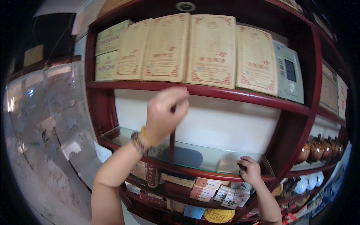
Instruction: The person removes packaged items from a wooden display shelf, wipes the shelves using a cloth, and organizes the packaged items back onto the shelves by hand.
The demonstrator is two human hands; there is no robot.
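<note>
My left hand (167,111), with beaded and yellow bracelets at the wrist, is raised in front of the red wooden shelf edge (213,91). Its fingers curl towards the thumb, and no object shows in them. At the lower right my right hand (249,170) is at the front edge of a glass shelf (208,166), fingers bent; a small dark spot shows between them, too unclear to name. Above my left hand stands a row of cream boxes with red print (211,50), beside a grey-green box (289,73) and green boxes (107,64).
Small pink-and-white boxes (202,194), white boxes (232,197) and a yellow round package (219,216) lie on lower shelves. Brown glazed pots (316,150) stand at the right. A glass panel or case (42,112) is on the left.
</note>
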